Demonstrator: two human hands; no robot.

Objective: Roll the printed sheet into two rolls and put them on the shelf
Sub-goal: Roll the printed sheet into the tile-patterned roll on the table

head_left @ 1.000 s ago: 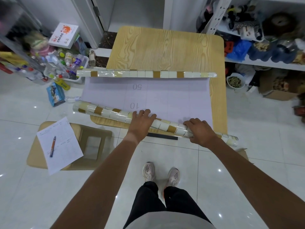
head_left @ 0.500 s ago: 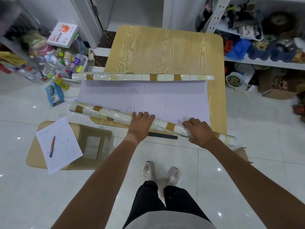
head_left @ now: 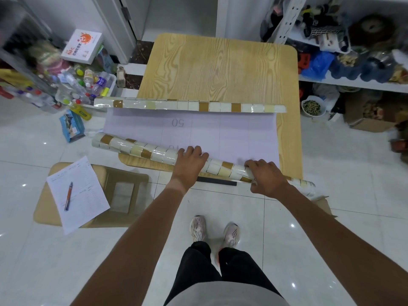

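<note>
On the wooden table [head_left: 220, 69], the printed sheet [head_left: 220, 133] is seen rolled from both ends. Far roll [head_left: 189, 106] tight, lying straight. Near roll [head_left: 154, 152] looser, skewed, overhanging the table edge; pressed under the flat-fingered left hand [head_left: 189, 164] and gripped by the curled right hand [head_left: 266, 178]. A flat strip remains unrolled between. Shelf [head_left: 353, 81] placement not yet begun.

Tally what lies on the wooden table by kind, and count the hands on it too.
Rolls: 2, far roll and near roll
Flat stretch of sheet between them: 1
Dark strip at the table near edge: 1
Hands: 2, left hand and right hand, both on the near roll
Total: 6
</note>
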